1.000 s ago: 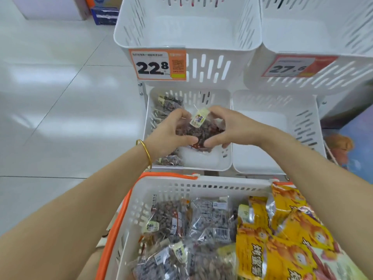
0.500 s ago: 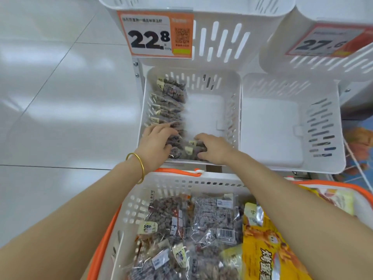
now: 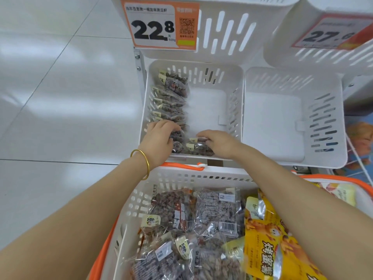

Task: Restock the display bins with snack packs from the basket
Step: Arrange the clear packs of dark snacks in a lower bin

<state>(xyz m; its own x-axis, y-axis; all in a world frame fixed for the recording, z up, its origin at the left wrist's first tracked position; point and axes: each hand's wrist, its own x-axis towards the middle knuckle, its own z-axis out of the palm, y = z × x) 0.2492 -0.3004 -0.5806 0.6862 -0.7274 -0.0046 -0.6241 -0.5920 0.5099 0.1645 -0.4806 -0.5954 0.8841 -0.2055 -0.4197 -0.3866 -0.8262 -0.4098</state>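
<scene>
Head view looks down into a white display bin (image 3: pixel 232 81) under the 22.8 price tag (image 3: pixel 161 27). Along this bin's left wall stands a row of clear snack packs (image 3: pixel 171 93) with dark contents. At the bin's near edge the left hand (image 3: pixel 159 138) rests palm-down on the nearest packs of that row, fingers (image 3: pixel 169 125) curled loosely over their tops. Just to the right, the right hand (image 3: pixel 220 143) lies on a snack pack (image 3: pixel 198 148) at the bin's near wall, fingers bent over its upper edge; whether it is pinched or merely pressed cannot be told. A second white bin (image 3: pixel 323 126) sits right of the first. Below the bin, the orange-rimmed basket (image 3: pixel 181 174) holds more clear packs (image 3: pixel 177 211) and yellow packs (image 3: pixel 268 245).
</scene>
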